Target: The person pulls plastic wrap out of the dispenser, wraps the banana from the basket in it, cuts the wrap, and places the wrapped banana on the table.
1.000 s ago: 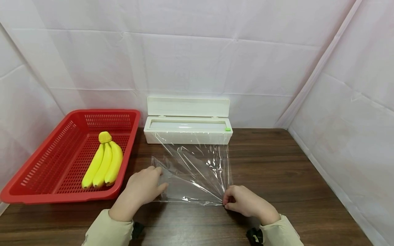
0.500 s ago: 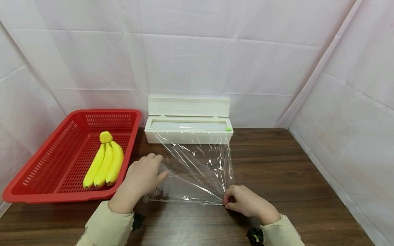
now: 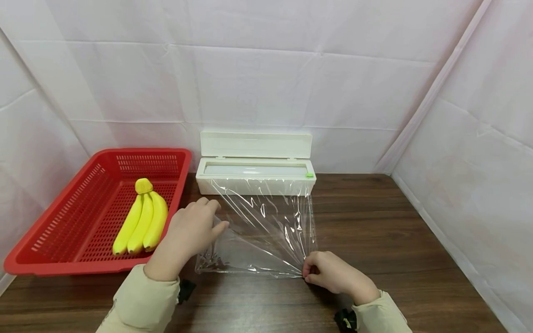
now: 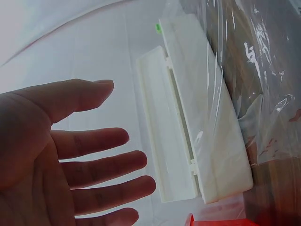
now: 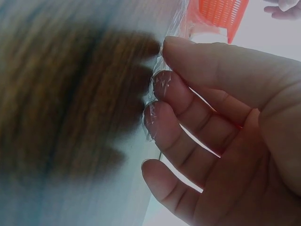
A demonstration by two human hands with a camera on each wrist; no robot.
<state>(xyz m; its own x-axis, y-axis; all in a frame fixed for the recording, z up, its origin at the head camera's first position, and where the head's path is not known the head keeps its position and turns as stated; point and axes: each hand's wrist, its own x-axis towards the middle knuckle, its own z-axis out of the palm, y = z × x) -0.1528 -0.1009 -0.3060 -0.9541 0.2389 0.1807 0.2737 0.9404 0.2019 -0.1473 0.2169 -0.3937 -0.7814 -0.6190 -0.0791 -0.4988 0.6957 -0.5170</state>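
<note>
A clear sheet of cling film (image 3: 258,231) stretches from a white cling film dispenser (image 3: 256,185) toward the front of the table. My right hand (image 3: 333,273) pinches its near right corner; in the right wrist view film clings over the fingertips (image 5: 162,84). Creases fan out from that corner. My left hand (image 3: 191,231) hovers over the film's left edge, its fingers spread and holding nothing, as the left wrist view also shows. The film's near left corner lies crumpled below that hand. The dispenser's lid (image 3: 256,144) stands raised at the back, and a green slider (image 3: 309,175) sits at its right end.
A red plastic basket (image 3: 54,267) stands at the left, close beside my left forearm, with a bunch of yellow bananas (image 3: 145,222) inside. White cloth walls (image 3: 254,83) close off the back and sides of the dark wooden table (image 3: 374,222).
My left hand has moved up and away from the film's near left edge, and that corner has slumped and crumpled. My right hand keeps its pinch in the same place.
</note>
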